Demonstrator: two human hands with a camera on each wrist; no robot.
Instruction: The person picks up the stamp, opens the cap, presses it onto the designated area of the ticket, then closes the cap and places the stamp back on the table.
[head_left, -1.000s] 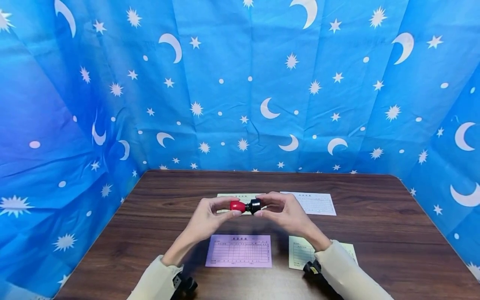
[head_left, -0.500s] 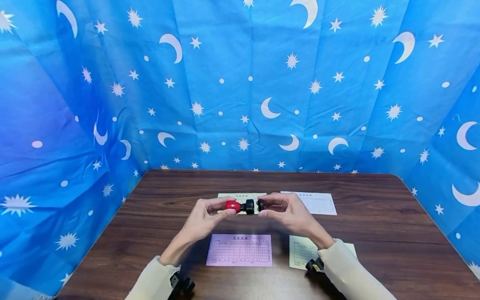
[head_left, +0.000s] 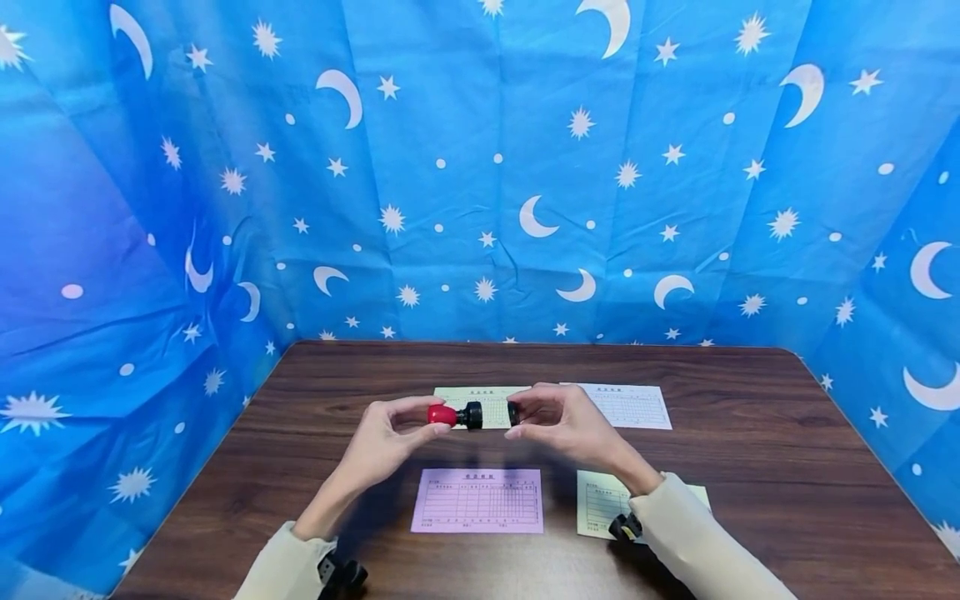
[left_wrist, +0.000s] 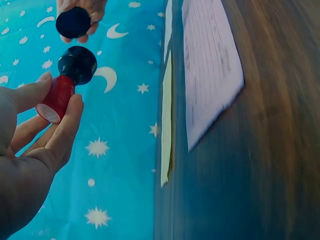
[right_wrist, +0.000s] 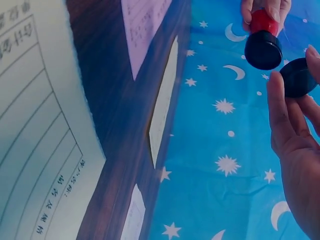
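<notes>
Held apart in mid-air, end facing end

Clock directions are read in the head view, around the space between the two grips. The scene is closed off at 12 by a blue curtain [head_left: 525,133], below which a wooden table [head_left: 750,450] is seen. On it are laid, face up, a purple slip [head_left: 477,500] at 6, a near pale green slip [head_left: 600,504] at 4, a white slip [head_left: 637,408] further out at 3, and a far pale green slip [head_left: 495,410] behind the space itself; they are presumably spread so that each printed face is left readable.

The left hand [head_left: 382,437] is raised at 9 and the right hand [head_left: 570,425] at 3, apparently to keep both pieces in line. By the left, a stamp [head_left: 453,414] is pinched at its red handle [head_left: 440,415], likely so that its black head [head_left: 473,415] is left free. By the right, a black cap [head_left: 513,412] is pinched at its rim, likely so that its round face is kept toward the stamp.

From the left fingertips the head is pointed to 3; from the right fingertips the cap is faced to 9, near the head but not touched by it.
</notes>
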